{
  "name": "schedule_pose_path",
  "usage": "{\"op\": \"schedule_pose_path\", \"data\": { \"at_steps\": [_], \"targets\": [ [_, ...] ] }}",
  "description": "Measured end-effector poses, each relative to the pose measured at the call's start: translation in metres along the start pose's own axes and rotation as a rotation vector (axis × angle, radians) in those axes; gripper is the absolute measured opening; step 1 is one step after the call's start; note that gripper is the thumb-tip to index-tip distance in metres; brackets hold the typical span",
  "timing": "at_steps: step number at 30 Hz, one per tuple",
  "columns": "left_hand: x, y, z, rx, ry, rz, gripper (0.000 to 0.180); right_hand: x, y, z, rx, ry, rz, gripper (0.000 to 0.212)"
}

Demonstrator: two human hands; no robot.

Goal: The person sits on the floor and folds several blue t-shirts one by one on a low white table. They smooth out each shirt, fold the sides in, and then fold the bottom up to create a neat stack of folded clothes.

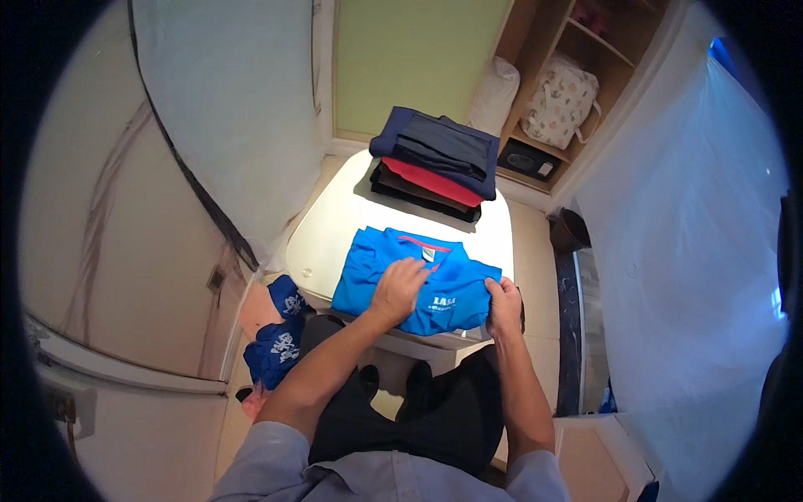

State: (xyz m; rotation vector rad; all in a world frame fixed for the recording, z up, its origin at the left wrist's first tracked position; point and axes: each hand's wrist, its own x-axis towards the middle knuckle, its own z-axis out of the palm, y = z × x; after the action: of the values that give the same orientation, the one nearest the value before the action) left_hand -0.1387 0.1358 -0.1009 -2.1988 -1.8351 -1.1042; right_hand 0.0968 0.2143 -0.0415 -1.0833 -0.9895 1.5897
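Note:
A bright blue T-shirt [368,280] with a red collar trim and white print on the chest lies folded on the white table [322,238]. Over its front, just below the collar, rests my left hand [400,291], its fingers loosely stretched and slightly bent. At the shirt's right edge my right hand [503,308] is closed, pinching the fabric between thumb and fingers. Behind the shirt stands a stack of folded clothes [435,155], with dark blue and black pieces on top, red in the middle and brown and black below.
Blue and pink clothes [276,339] with white print lie in a heap left of my knees. A wooden shelf [531,38] at the back right holds a patterned white bag [562,100] and a black safe [529,159]. A dark bin [570,230] stands right of the table.

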Motion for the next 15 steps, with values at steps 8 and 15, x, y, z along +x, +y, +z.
{"op": "schedule_pose_path", "data": {
  "at_steps": [8,15],
  "targets": [
    [-0.023,0.011,-0.01,-0.013,-0.191,-0.05,0.065,0.006,-0.009,0.083,-0.413,-0.109,-0.369,0.008],
    [-0.042,0.006,-0.019,0.051,-0.489,-0.417,0.074,0.004,0.024,0.205,-0.84,-0.539,-0.517,0.022]
  ]
}}
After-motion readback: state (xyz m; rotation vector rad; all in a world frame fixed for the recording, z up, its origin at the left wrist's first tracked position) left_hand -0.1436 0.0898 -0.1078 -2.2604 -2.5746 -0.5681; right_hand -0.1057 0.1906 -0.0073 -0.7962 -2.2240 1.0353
